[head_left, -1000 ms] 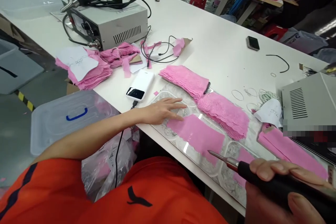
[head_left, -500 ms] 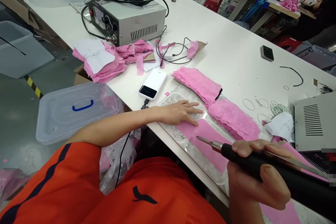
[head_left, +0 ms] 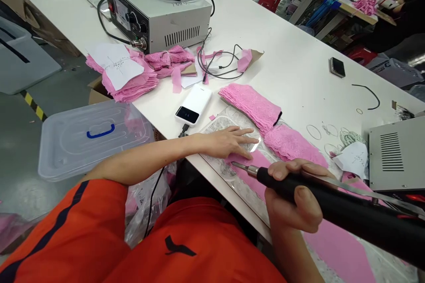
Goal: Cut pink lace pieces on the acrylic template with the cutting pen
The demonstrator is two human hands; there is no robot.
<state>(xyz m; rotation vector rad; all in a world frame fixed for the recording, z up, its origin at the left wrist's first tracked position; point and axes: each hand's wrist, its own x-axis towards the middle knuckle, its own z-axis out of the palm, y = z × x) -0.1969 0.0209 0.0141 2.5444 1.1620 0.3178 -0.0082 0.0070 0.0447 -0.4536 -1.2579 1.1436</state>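
My left hand [head_left: 229, 142] lies flat with fingers spread, across a clear plastic template [head_left: 222, 124] and the end of a pink fabric strip [head_left: 254, 181]. Wrapped in my right hand [head_left: 295, 194] is a black handheld tool with a pointed metal tip [head_left: 275, 181], like an ultrasonic welding or cutting pen. Its tip is over the pink strip close to my left fingers; whether it touches cannot be made out. Two stacks of pink lace pieces, a farther one [head_left: 250, 105] and a nearer one [head_left: 294, 145], lie just beyond the template. More pink fabric [head_left: 341, 247] shows below my right forearm.
A white power bank [head_left: 194, 105] with a cable sits left of the template. Behind it are bundled pink pieces [head_left: 139, 84] and a grey generator box [head_left: 179, 17] with a second tool on top. Another grey box [head_left: 396, 154] stands at right, near rubber bands and a phone [head_left: 337, 67].
My right hand has moved left with the tool, bringing its tip nearer to my left fingers. My left hand stays pressed in nearly the same place.
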